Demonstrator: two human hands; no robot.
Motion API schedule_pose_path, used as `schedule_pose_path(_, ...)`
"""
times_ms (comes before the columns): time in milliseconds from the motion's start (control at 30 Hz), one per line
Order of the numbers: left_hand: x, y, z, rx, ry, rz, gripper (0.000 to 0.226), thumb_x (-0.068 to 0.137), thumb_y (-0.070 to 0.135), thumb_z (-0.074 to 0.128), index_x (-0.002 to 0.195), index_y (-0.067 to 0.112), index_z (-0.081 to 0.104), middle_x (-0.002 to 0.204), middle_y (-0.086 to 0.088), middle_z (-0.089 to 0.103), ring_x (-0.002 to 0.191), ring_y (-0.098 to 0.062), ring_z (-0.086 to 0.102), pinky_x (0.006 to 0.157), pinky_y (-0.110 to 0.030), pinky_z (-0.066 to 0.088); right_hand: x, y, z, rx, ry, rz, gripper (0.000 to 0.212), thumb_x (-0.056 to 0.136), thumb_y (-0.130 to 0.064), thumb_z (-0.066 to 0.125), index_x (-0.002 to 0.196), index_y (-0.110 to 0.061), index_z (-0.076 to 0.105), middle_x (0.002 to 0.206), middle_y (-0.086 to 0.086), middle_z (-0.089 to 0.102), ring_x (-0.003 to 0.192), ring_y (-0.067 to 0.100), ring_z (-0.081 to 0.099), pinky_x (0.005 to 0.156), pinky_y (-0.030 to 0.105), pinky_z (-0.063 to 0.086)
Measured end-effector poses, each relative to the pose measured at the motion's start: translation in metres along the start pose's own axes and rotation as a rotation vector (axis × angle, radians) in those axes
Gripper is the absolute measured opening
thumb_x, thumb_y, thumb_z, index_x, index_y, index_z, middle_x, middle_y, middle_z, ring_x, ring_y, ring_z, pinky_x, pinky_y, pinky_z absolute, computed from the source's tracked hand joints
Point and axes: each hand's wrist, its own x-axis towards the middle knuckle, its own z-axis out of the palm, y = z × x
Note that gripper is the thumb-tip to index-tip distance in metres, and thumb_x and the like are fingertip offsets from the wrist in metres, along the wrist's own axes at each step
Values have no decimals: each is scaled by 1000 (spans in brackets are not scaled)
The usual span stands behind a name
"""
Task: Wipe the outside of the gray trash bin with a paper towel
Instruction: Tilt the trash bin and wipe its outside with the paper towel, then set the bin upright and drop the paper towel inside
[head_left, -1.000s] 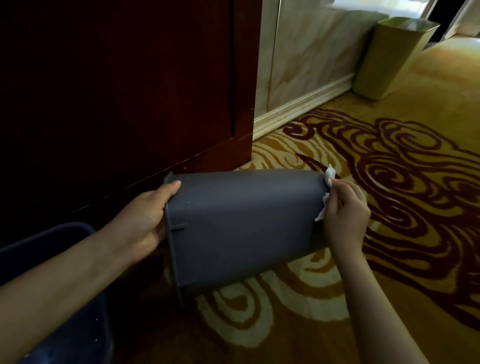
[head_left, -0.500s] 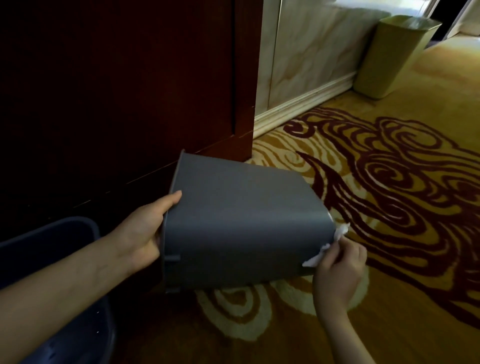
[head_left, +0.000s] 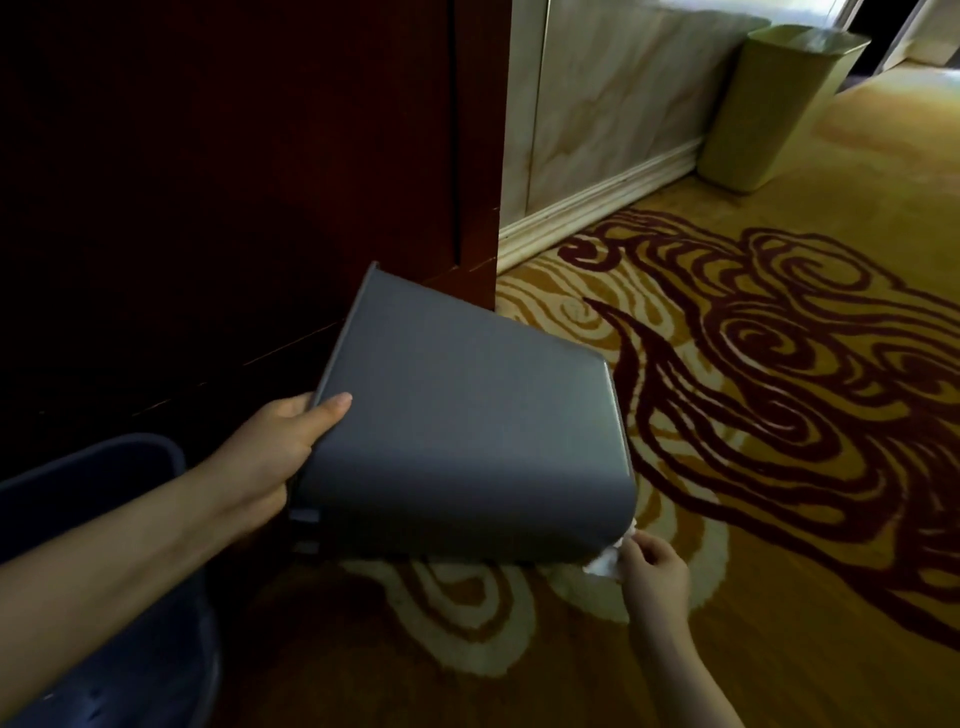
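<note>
Now I hold the gray trash bin (head_left: 467, 441) on its side above the carpet (head_left: 779, 597), my left hand (head_left: 270, 457) clamped on its rim. My right hand (head_left: 655, 574) pinches the paper towel (head_left: 605, 561) against the bin's lower base corner. I judge the wiping underway; next I should sweep along the broad upturned side.

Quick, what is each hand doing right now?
Left hand: closed on the rim end of the gray trash bin, holding it tipped on its side.
Right hand: pinching a white paper towel against the bin's bottom corner.
</note>
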Motion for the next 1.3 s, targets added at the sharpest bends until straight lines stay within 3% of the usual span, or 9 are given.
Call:
schedule_pose_path(333,7,53,-16,437,-67,394,12,88,24,54,87,31,63,80,15,70,77,0,66,65,-21,48,-26,-54,-30,224,-149,-143,15,92,-28,48,83,-36,58,91,-6,62,85,13,59,63,28,45)
schedule_pose_path(433,-1,74,-17,638,-83,556,13,86,25,55,84,34,63,73,16,70,74,9,64,56,-10,48,-37,-70,-28,229,-221,-191,19,90,-39,50,78,-32,64,86,-4,66,83,16,63,63,29,46)
schedule_pose_path(600,-15,78,-11,1098,67,846,12,85,27,54,82,22,64,59,8,59,49,-2,54,47,-17,39,-52,-104,-22,251,-367,-220,19,85,-40,55,74,-33,69,80,2,70,75,18,68,64,29,51)
schedule_pose_path(700,-18,61,-18,1277,23,827,12,87,29,52,89,23,62,56,14,50,53,4,50,51,-13,37,-63,-123,-25,303,-493,-252,19,73,-44,62,77,-28,71,75,-2,72,68,13,69,62,27,51)
schedule_pose_path(867,-14,61,-51,1218,-85,680,5,86,31,55,85,37,55,62,10,61,63,-2,60,51,-13,41,-82,-154,-34,419,-680,-267,22,65,-33,70,81,-17,70,77,5,71,71,19,68,60,26,56)
schedule_pose_path(1000,-23,55,-71,1314,-329,488,11,86,45,50,89,55,47,78,22,62,80,16,55,64,-10,46,-101,-201,-31,453,-866,-431,26,63,-31,78,86,-22,71,96,8,72,88,23,70,67,28,56)
schedule_pose_path(1133,-26,66,-69,945,-364,320,67,60,71,58,118,69,26,110,33,58,98,19,55,79,-5,45,-116,-241,12,286,-939,-625,17,79,-25,64,95,-20,66,99,2,71,93,17,68,76,31,56)
schedule_pose_path(1200,-23,72,-56,629,-292,325,70,56,59,69,115,63,33,110,20,62,93,7,65,74,-11,52,-123,-251,46,154,-923,-707,13,85,-19,61,98,-16,63,98,4,70,92,14,68,81,34,56)
schedule_pose_path(1300,-10,78,-40,412,-90,370,40,76,17,70,106,37,54,93,0,69,74,-5,70,60,-17,56,-124,-258,90,-59,-844,-843,13,89,-24,58,99,-16,60,95,1,68,86,12,68,80,37,57)
